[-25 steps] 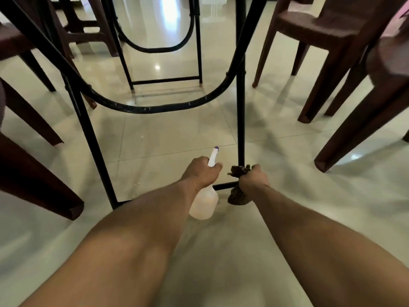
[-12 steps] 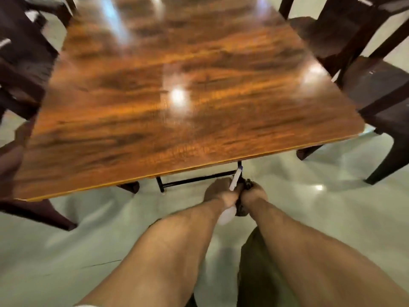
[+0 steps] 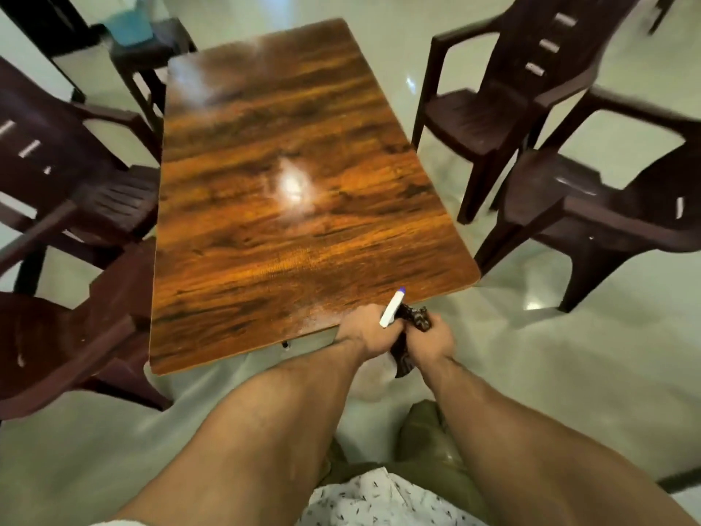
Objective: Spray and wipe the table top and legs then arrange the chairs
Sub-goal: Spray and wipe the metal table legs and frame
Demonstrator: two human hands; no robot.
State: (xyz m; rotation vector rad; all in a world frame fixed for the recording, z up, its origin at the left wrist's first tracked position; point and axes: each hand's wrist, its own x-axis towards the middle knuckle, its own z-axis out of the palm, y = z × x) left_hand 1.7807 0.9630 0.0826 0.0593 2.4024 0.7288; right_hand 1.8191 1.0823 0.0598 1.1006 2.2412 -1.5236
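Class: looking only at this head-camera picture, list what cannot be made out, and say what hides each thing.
Head view only:
- Table legs: hidden beneath the table top.
- Spray bottle body: covered by the left hand.
- Cloth: mostly wrapped in the right hand.
- Blue object on the far stool: blurred, unidentifiable.
- Left chair: cut off by the frame edge.

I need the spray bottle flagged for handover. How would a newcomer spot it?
Start at the wooden table and go to its near right corner. There the left hand grips the spray bottle; its white nozzle with a blue tip stands out from the dark cloth beside it.
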